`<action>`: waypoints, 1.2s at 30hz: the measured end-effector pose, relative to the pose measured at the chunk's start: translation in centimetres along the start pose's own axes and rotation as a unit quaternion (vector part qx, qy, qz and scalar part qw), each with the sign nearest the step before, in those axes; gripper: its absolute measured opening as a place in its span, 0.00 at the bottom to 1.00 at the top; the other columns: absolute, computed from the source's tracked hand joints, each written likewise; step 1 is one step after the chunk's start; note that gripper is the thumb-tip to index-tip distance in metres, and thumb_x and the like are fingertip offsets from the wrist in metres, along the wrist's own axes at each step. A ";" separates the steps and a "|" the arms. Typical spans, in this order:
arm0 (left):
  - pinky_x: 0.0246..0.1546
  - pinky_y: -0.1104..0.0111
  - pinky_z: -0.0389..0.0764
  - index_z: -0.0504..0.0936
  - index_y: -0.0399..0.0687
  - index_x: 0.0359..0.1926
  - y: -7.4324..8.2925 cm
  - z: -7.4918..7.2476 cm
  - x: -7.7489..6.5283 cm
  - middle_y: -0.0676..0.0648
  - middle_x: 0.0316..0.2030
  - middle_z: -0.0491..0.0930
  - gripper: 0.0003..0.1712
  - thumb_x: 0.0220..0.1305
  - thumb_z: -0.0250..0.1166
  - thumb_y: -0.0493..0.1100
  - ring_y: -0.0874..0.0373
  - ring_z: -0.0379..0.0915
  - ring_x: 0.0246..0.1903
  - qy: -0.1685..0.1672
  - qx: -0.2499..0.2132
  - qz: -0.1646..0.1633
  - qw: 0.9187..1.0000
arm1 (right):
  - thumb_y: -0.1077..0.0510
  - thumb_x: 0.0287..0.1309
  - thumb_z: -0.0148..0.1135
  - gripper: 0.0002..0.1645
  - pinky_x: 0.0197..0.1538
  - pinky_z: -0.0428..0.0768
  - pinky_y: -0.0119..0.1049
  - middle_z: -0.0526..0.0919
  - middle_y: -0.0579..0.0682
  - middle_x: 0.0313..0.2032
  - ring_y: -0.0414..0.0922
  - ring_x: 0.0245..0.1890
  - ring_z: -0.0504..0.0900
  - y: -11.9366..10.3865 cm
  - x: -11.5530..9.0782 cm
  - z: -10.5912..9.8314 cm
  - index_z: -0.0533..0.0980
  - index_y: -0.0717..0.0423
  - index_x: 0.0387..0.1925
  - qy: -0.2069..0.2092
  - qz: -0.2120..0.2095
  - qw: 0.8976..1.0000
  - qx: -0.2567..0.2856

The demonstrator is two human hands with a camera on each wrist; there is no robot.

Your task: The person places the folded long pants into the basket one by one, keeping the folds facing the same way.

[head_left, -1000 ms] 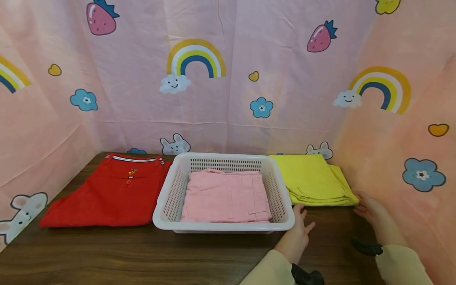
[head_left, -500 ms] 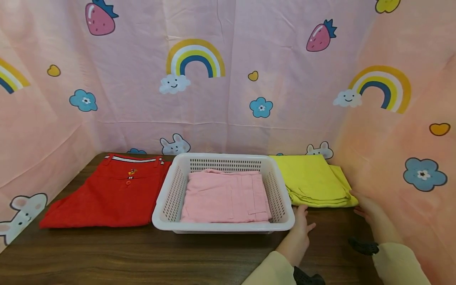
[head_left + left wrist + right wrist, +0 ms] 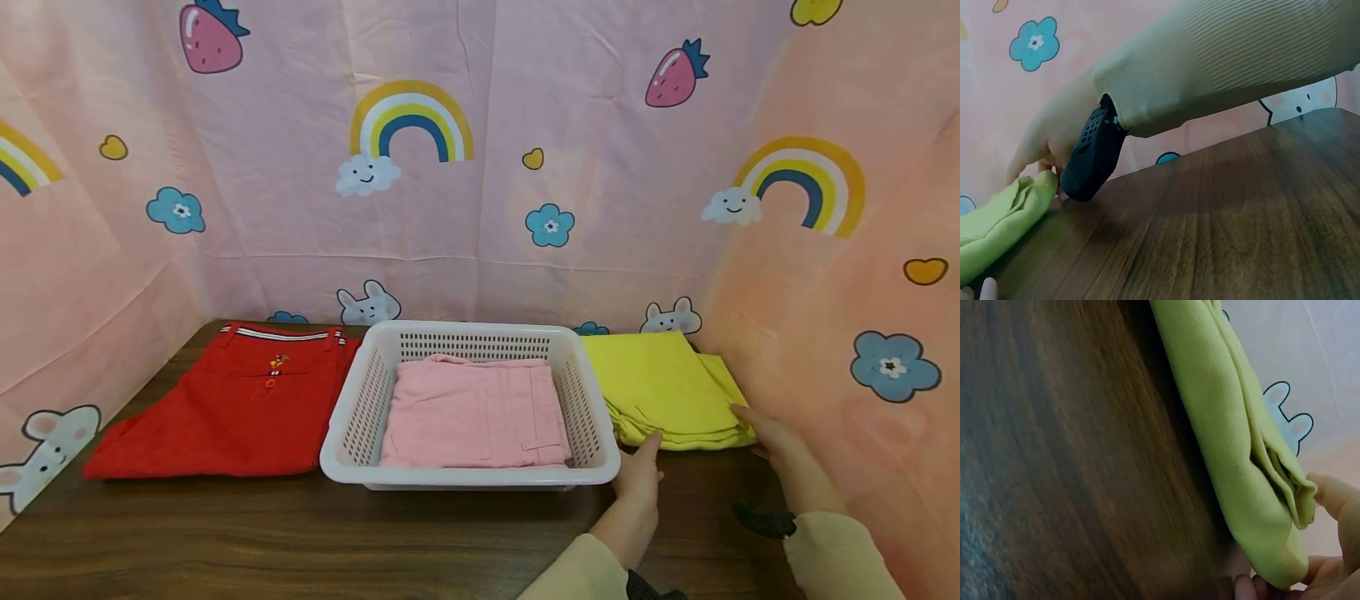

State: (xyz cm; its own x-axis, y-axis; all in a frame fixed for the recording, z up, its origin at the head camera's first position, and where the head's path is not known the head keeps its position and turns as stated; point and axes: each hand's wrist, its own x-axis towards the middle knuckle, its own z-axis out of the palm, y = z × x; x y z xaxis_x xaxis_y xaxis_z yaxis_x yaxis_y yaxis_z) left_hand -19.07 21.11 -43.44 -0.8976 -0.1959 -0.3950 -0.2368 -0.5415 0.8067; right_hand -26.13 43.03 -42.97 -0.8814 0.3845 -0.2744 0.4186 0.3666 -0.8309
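Observation:
A folded yellow garment (image 3: 660, 383) lies at the right of the table, its layered front edge toward me. At its near left corner my left hand (image 3: 636, 492) pinches the edge, thumb on top. My right hand (image 3: 787, 454) grips the near right corner, thumb above and fingers tucked beneath. In the right wrist view the thick folded layers of the garment (image 3: 1235, 444) run down to the right hand (image 3: 1335, 537). The left wrist view catches only a little of the left hand (image 3: 982, 292) below the cloth; its other fingers are hidden.
A white perforated basket (image 3: 472, 477) stands left of the yellow garment, against its side in this view, with a folded pink garment (image 3: 476, 412) inside. Red trousers (image 3: 232, 417) lie farther left on the dark wood table (image 3: 300, 533). A patterned pink cloth (image 3: 480, 217) hangs behind.
The yellow garment has shifted slightly toward me. My left thumb has come over its near edge, and my right thumb now lies on top of the right corner. Basket and red trousers stay put.

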 end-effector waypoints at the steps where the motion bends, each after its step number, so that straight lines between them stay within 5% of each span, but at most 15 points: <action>1: 0.35 0.58 0.79 0.63 0.32 0.63 -0.1 0.0 0.0 0.30 0.60 0.63 0.43 0.50 0.74 0.43 0.49 0.75 0.41 0.006 -0.002 0.001 1.000 | 0.37 0.59 0.54 0.55 0.36 0.73 0.39 0.59 0.68 0.53 0.57 0.46 0.66 -0.3 -0.4 -0.1 0.50 0.80 0.63 -0.001 -0.001 1.000 -0.002; 7: 0.30 0.60 0.76 0.66 0.39 0.41 -0.2 0.5 -0.2 0.43 0.36 0.70 0.30 0.46 0.78 0.42 0.54 0.69 0.28 0.042 -0.018 0.020 0.999 | 0.34 0.55 0.59 0.54 0.36 0.73 0.39 0.62 0.60 0.47 0.47 0.36 0.70 0.1 -0.1 -0.3 0.55 0.76 0.60 -0.005 -0.005 1.000 -0.006; 14: 0.38 0.61 0.68 0.63 0.42 0.32 -0.2 0.7 -0.3 0.46 0.35 0.66 0.29 0.43 0.79 0.39 0.53 0.63 0.37 0.072 -0.001 0.059 0.996 | 0.44 0.58 0.62 0.39 0.34 0.79 0.40 0.63 0.60 0.46 0.40 0.29 0.72 -1.1 -1.9 -0.3 0.61 0.73 0.53 -0.012 0.000 0.999 0.033; 19: 0.43 0.57 0.71 0.67 0.35 0.40 -0.2 0.5 -0.4 0.42 0.41 0.70 0.29 0.44 0.78 0.35 0.47 0.67 0.45 0.067 -0.007 0.052 0.996 | 0.44 0.59 0.63 0.38 0.37 0.80 0.43 0.65 0.57 0.44 0.41 0.31 0.73 -0.7 -2.4 -0.7 0.62 0.72 0.53 -0.029 0.001 0.999 0.047; 23: 0.59 0.47 0.63 0.60 0.27 0.62 -0.3 0.4 -0.4 0.31 0.61 0.63 0.48 0.43 0.77 0.32 0.36 0.57 0.62 0.067 -0.020 0.083 0.994 | 0.46 0.59 0.63 0.37 0.35 0.81 0.41 0.68 0.53 0.38 0.39 0.28 0.75 -0.5 -2.6 -0.9 0.62 0.72 0.52 -0.038 -0.011 0.997 0.061; 26: 0.63 0.44 0.54 0.50 0.28 0.69 -0.2 0.4 -0.4 0.29 0.68 0.52 0.57 0.42 0.76 0.30 0.34 0.47 0.67 0.063 -0.028 0.096 0.993 | 0.48 0.59 0.64 0.36 0.34 0.81 0.40 0.66 0.56 0.41 0.38 0.26 0.74 -0.5 -2.6 -0.8 0.60 0.74 0.50 -0.036 -0.007 0.997 0.066; 31: 0.63 0.44 0.54 0.51 0.31 0.70 0.1 0.3 -0.3 0.30 0.68 0.50 0.53 0.45 0.71 0.30 0.35 0.46 0.67 0.040 -0.021 0.062 0.997 | 0.48 0.59 0.64 0.41 0.34 0.81 0.41 0.60 0.63 0.47 0.38 0.27 0.74 -0.3 -2.6 -0.6 0.56 0.79 0.53 -0.030 0.004 0.998 0.056; 36: 0.64 0.45 0.53 0.54 0.35 0.71 -0.1 0.3 -0.4 0.31 0.68 0.50 0.49 0.48 0.64 0.27 0.36 0.46 0.67 0.015 -0.022 0.048 0.998 | 0.50 0.58 0.65 0.40 0.32 0.81 0.39 0.63 0.61 0.43 0.38 0.25 0.76 -0.2 -3.0 -0.3 0.57 0.79 0.52 -0.017 -0.002 0.997 0.072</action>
State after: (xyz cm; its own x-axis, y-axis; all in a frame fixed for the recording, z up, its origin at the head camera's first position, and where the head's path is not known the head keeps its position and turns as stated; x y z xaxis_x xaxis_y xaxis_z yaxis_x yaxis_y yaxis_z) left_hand -18.75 21.44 -43.19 -0.9035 -0.2735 -0.3301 -0.1322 -0.5547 0.8215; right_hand -23.46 42.11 -41.83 -0.8907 0.3533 -0.2860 0.3820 0.2411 -0.8921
